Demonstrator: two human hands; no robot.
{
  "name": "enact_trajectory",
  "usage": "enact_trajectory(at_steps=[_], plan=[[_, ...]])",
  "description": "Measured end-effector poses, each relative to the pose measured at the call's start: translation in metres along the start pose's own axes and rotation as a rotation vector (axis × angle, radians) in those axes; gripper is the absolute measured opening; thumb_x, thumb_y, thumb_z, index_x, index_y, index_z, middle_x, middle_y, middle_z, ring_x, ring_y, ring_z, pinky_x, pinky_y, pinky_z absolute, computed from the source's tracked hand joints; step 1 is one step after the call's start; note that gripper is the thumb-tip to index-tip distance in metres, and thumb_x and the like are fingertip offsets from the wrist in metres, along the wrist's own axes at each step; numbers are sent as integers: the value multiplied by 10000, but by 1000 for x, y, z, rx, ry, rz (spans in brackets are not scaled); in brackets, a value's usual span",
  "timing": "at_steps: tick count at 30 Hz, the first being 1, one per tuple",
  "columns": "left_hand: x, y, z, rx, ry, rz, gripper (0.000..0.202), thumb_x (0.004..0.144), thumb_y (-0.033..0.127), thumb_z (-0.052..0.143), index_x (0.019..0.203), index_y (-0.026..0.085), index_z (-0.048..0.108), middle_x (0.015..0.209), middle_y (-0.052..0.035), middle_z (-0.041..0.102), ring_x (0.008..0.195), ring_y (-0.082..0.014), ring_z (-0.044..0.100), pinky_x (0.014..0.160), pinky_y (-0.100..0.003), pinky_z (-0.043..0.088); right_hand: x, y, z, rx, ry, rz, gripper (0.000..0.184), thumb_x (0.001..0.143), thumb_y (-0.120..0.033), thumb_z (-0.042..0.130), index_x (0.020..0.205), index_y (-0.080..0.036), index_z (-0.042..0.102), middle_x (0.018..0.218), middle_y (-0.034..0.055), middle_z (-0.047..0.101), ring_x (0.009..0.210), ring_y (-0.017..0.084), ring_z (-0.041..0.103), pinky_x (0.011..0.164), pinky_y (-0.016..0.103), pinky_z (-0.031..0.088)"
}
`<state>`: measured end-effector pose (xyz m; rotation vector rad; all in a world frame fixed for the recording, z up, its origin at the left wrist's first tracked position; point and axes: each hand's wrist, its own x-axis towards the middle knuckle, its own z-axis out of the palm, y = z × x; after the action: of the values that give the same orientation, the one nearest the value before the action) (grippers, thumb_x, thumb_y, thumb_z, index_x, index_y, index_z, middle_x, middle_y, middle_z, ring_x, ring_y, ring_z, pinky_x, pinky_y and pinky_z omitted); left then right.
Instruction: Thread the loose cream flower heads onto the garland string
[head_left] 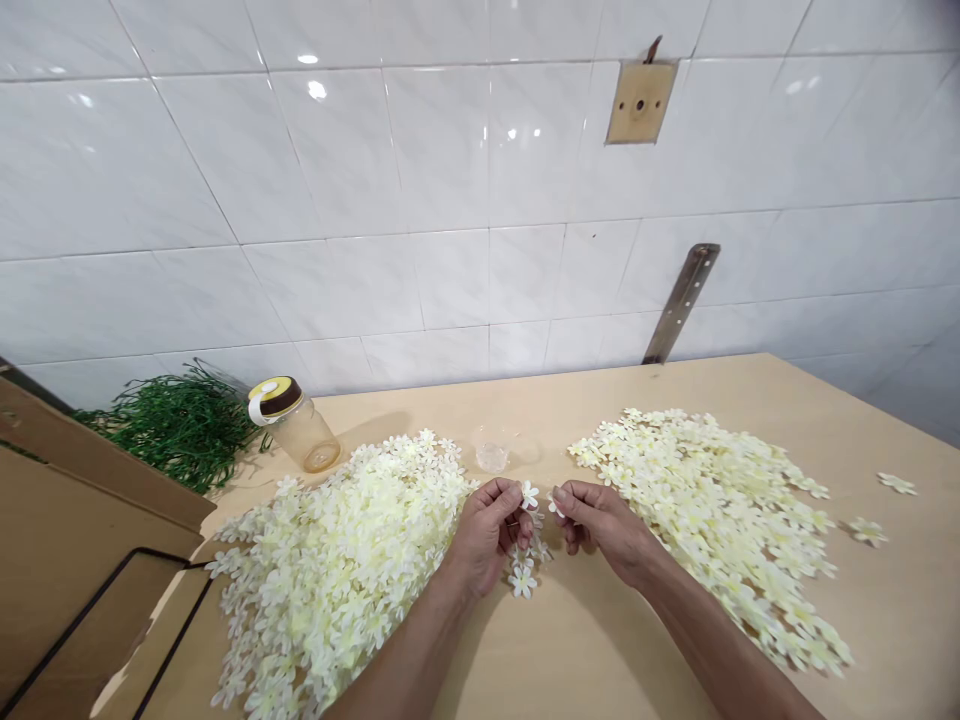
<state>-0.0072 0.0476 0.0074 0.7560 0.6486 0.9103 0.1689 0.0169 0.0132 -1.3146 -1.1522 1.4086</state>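
Observation:
My left hand (pixel 491 530) is closed, pinching a small white artificial flower (pixel 529 494) between thumb and forefinger. More white flowers (pixel 523 578) hang or lie just below its fingers; whether they are held too I cannot tell. A short gap to the right, my right hand (pixel 600 525) pinches another small white flower (pixel 556 504), mostly covered by the fingertips. Beside my left forearm spreads a deep heap of pale yellow-white flowers (pixel 352 560). To the right of my right hand lies a flatter pile of similar flowers (pixel 712 520).
A small clear cup (pixel 492 457) stands just beyond my hands. Behind the left heap are a bottle with a yellow and brown lid (pixel 300 425) and green artificial stems (pixel 180 425). A cardboard box (pixel 82 540) stands at the left. The wooden table (pixel 892 570) meets a tiled wall.

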Motion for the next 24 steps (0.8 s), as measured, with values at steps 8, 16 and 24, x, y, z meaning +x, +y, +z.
enact_trajectory(at_steps=[8, 16, 24], plan=[[0, -2, 0, 3, 11, 4, 323, 758, 430, 731, 753, 154, 563, 547, -10, 590, 432, -81, 469, 448, -203, 348, 0, -2, -3, 3, 19, -23, 385, 709, -547, 742, 732, -173, 655, 602, -14, 604, 488, 121, 563, 458, 228, 334], [0, -3, 1, 5, 10, -6, 278, 781, 389, 721, 779, 153, 574, 528, -1, 582, 413, -74, 464, 433, -194, 351, 1, -3, -5, -2, 41, -57, 329, 690, -477, 787, 730, -170, 675, 606, -21, 569, 508, 106, 516, 501, 243, 395], [2, -3, 0, -10, 43, -24, 304, 768, 371, 746, 909, 126, 635, 567, -1, 590, 446, -69, 483, 444, -185, 384, -2, -9, -10, -192, 71, -90, 431, 836, -565, 606, 654, -176, 570, 599, -1, 573, 493, 122, 535, 499, 251, 428]])
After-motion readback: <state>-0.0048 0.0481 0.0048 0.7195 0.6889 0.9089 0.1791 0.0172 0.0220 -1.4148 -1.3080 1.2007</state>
